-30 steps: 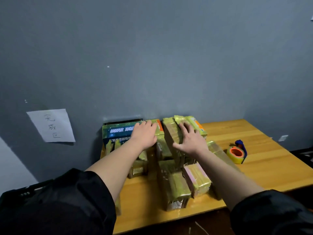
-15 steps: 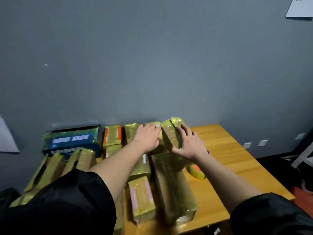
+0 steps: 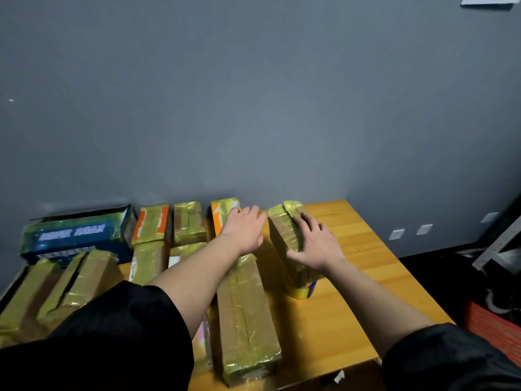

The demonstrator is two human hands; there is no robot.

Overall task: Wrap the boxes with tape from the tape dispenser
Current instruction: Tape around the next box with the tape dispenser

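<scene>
Several boxes wrapped in yellowish tape crowd the wooden table [image 3: 355, 280]. My left hand [image 3: 244, 230] lies flat, fingers straight, on an orange-ended box [image 3: 221, 214] by the wall. My right hand [image 3: 313, 245] presses with spread fingers on the right face of a taped box [image 3: 282, 230] standing tilted on edge. The tape dispenser [image 3: 303, 292], a yellow roll with a blue part, peeks out from under that box. A long taped box [image 3: 245, 314] lies in front, between my arms.
A blue printed carton [image 3: 73, 235] stands at the back left, with more taped boxes [image 3: 84, 275] in front of it and two [image 3: 150, 224] beside it by the grey wall. The table's right edge drops to a dark floor with clutter [image 3: 496, 320].
My view has swung to the right. Both hands stay on boxes at the back; the box under my right hand now stands apart from the one under my left.
</scene>
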